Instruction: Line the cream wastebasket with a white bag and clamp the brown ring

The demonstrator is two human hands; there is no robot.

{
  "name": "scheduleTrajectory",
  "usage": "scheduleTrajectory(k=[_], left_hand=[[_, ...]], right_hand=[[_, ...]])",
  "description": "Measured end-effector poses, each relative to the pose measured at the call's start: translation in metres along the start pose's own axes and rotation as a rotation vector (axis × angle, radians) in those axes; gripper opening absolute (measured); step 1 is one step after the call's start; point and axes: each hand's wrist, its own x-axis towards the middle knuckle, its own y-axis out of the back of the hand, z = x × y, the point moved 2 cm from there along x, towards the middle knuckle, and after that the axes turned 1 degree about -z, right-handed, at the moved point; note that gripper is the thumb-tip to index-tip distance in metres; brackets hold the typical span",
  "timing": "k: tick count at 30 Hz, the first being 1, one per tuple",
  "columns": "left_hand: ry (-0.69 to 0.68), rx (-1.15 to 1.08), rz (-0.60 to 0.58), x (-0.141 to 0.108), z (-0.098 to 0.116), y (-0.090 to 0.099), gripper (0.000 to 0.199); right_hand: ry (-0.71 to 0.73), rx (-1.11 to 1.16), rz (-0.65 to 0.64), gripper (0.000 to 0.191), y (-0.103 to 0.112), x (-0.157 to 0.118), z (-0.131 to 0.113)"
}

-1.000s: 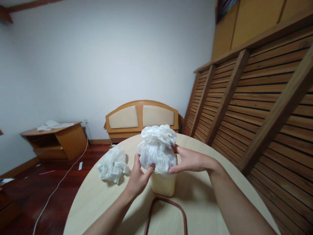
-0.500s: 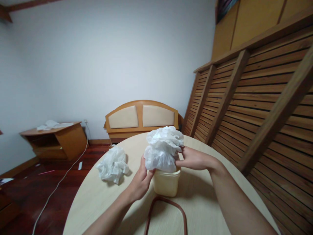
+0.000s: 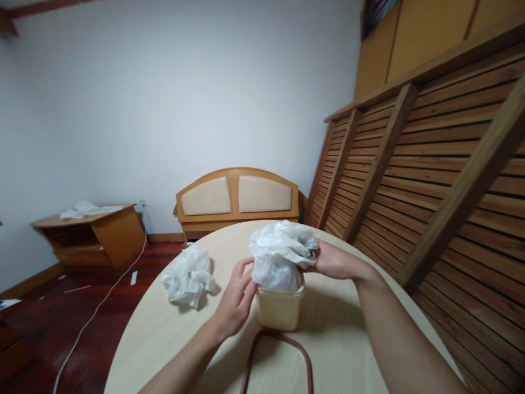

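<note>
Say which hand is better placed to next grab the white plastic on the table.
Likely the left hand: it is nearer that plastic, on the same side of the tub. The right hand is across the tub, partly hidden by the white bundle.

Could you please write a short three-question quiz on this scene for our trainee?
1. True or false: the right hand is partly hidden behind the white bundle.
2. What lies on the table on the wearer's side of the cream container: A, mug; B, brown curved strip; C, spoon?
3. Fill in: the separate crumpled white bag lies to the ____ of the container in this view.
Key: 1 true; 2 B; 3 left.
</note>
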Motion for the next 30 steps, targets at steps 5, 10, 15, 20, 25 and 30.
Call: scheduleTrajectory(k=[5,10,15,20,25,30], left_hand=[[-0.042,0.029,0.144,0.004,0.003,0.001,0.026],[-0.087,0.108,0.066,0.004,0.009,0.002,0.021],[-0.127,0.051,0.075,0.004,0.014,0.002,0.017],[-0.105,0.03,0.095,0.002,0.01,0.0,0.038],[-0.121,0.015,0.085,0.001,0.006,-0.001,0.046],[-0.115,0.02,0.106,-0.001,0.002,-0.002,0.051]], right_hand=[[0.013,0.169,0.026,0.069,0.0,0.002,-0.006],[-0.088,0.141,0.03,0.068,-0.001,0.001,0.003],[-0.112,0.104,0.097,0.036,-0.003,0.007,0.007],[-0.012,0.142,0.349,0.041,-0.001,0.013,-0.002],[0.046,0.238,0.365,0.045,-0.009,0.016,-0.014],[0.082,0.307,0.261,0.045,-0.022,0.017,-0.023]])
